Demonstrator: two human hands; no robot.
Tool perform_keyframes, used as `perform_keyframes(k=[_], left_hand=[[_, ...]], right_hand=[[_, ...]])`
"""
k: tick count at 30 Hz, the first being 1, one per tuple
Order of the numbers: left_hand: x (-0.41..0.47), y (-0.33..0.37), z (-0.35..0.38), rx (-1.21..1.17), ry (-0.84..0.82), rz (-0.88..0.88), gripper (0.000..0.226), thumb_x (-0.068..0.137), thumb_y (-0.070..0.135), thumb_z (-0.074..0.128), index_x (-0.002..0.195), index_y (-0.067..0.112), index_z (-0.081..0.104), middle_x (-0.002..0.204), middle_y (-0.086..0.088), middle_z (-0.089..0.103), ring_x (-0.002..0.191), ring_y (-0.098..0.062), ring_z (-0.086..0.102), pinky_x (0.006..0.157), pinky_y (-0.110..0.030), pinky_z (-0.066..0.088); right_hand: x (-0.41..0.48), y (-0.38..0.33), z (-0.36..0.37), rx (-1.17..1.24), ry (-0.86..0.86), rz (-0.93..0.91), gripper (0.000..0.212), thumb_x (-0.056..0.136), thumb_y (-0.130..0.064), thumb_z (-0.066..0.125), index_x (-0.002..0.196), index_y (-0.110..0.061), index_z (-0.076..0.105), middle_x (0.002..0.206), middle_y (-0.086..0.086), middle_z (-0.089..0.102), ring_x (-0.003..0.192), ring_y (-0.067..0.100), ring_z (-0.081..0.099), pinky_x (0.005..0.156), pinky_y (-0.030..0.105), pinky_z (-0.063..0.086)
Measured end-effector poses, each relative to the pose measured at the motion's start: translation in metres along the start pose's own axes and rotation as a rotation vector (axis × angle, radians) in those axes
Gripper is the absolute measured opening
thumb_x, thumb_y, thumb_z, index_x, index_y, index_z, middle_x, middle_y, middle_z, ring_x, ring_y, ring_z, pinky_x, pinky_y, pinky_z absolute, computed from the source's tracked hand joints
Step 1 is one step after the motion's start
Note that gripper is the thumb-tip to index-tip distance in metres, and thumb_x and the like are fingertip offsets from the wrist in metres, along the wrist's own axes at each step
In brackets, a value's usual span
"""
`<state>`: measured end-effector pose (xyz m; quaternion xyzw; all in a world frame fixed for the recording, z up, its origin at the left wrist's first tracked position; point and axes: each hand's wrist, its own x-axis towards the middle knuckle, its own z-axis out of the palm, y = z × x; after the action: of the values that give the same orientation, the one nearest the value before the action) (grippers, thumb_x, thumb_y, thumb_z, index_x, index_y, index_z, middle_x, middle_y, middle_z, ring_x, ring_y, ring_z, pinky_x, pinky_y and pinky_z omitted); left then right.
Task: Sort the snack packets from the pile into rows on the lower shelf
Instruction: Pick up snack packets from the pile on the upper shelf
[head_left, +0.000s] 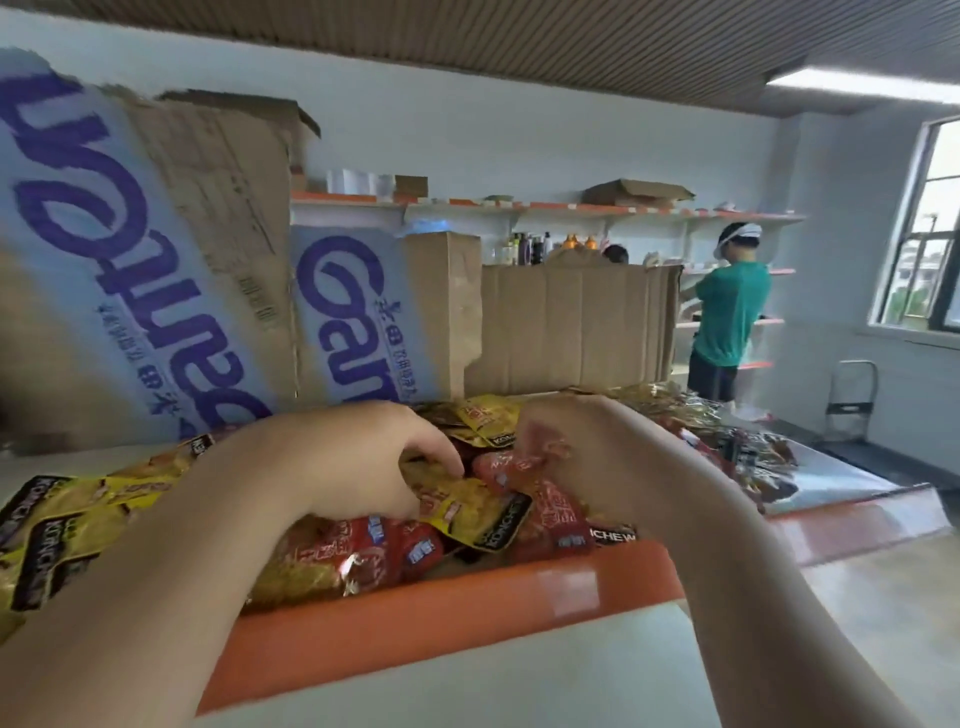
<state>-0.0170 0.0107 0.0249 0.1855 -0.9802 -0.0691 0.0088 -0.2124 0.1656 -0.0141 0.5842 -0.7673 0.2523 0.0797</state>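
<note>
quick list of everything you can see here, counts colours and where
yellow packets: many, yellow and black, pile's left and middle
red packets: many, red, pile's middle and front
shelf: one, orange lip, under the pile
cardboard boxes: several, brown with blue print, behind the pile
wall shelves: several, white with orange edges, far wall
person: one, green shirt, at the wall shelves
window: one, dark frame, far right
left hand: one, grips a yellow packet, pile's middle
right hand: one, pinches a blurred red packet, above the pile
</note>
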Motion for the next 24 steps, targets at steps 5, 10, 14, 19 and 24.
perform_keyframes(k=[5,10,14,19,24], left_hand=[[0.01,-0.005,0.008,0.026,0.085,0.018,0.063,0.088,0.017,0.067,0.116,0.072,0.055,0.114,0.027,0.051,0.101,0.001,0.055,0.086,-0.029,0.053],[0.012,-0.013,0.025,0.014,0.174,0.08,0.074,0.089,0.009,0.057,0.113,0.078,0.053,0.099,0.026,0.05,0.089,0.006,0.05,0.059,-0.021,0.04],[0.014,-0.012,0.026,0.027,0.198,0.126,0.07,0.092,0.011,0.051,0.103,0.08,0.053,0.101,0.029,0.048,0.093,0.004,0.049,0.077,-0.024,0.045],[0.012,-0.015,0.03,-0.018,0.215,0.157,0.028,0.095,0.057,0.053,0.121,0.07,0.052,0.119,0.035,0.048,0.114,0.006,0.045,0.097,-0.028,0.044],[0.013,-0.014,0.033,0.042,0.287,0.13,0.043,0.082,0.079,0.05,0.12,0.061,0.055,0.112,0.028,0.053,0.109,0.002,0.049,0.094,-0.034,0.05]], right_hand=[[0.0,0.004,0.005,-0.044,0.036,-0.045,0.063,0.081,0.002,0.063,0.129,-0.039,0.065,0.131,-0.017,0.062,0.121,0.005,0.056,0.103,0.027,0.048],[0.0,0.011,0.002,-0.08,0.009,-0.063,0.043,0.092,-0.002,0.06,0.118,-0.033,0.074,0.105,-0.015,0.064,0.101,0.006,0.059,0.087,0.022,0.045],[-0.008,0.014,-0.006,-0.073,-0.008,-0.044,0.05,0.09,-0.006,0.065,0.116,-0.048,0.07,0.103,-0.03,0.058,0.096,-0.014,0.055,0.076,0.006,0.038],[-0.012,0.012,-0.007,-0.05,-0.008,0.022,0.048,0.085,-0.034,0.08,0.121,-0.057,0.059,0.095,-0.038,0.057,0.089,-0.016,0.055,0.066,0.005,0.044],[0.005,0.0,-0.002,-0.223,0.015,-0.051,0.029,0.08,-0.065,0.067,0.091,-0.039,0.06,0.095,-0.024,0.053,0.092,-0.003,0.046,0.075,0.021,0.039]])
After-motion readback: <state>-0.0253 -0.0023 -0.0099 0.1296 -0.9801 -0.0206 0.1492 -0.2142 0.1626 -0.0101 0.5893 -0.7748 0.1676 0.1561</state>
